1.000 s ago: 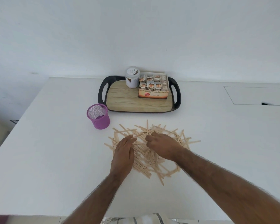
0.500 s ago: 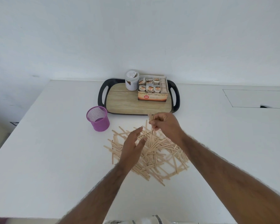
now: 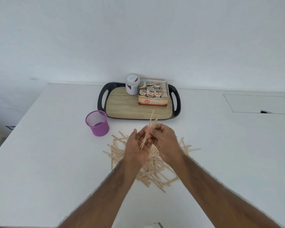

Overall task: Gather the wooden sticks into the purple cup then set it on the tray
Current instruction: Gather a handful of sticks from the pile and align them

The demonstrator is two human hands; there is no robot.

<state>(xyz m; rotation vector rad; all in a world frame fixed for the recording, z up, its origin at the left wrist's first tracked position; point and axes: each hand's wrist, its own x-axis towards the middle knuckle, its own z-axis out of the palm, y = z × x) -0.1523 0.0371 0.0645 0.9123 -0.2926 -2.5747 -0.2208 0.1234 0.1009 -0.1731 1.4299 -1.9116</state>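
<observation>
Progress: early stage, by the look of it. No stick shows in the cup, and the cup is not yet on the tray.

Left of centre: purple cup (image 3: 97, 123), mesh, upright on the white table (image 3: 39, 162). Nothing visible inside; it stands just beside the tray's lower left corner.

Centre, lower half: wooden sticks (image 3: 156, 168), a loose criss-crossed heap on the table, partly hidden behind both hands. Nearly all remain to be gathered.

Centre: left hand (image 3: 136, 146), palm up and half open, fingers cradling the lower end of a small bundle of sticks (image 3: 149, 129).

Just right of it: right hand (image 3: 165, 142), fingers closed in a pinch around the same bundle, which is tilted with its tips toward the tray.

Upper centre: tray (image 3: 102, 99), black rim, wood-pattern floor. On its far side stand a lidded white jar (image 3: 132, 86) and, to its right, an open tea-bag box (image 3: 153, 94) filled with sachets. The near half is bare, with room for the cup.
</observation>
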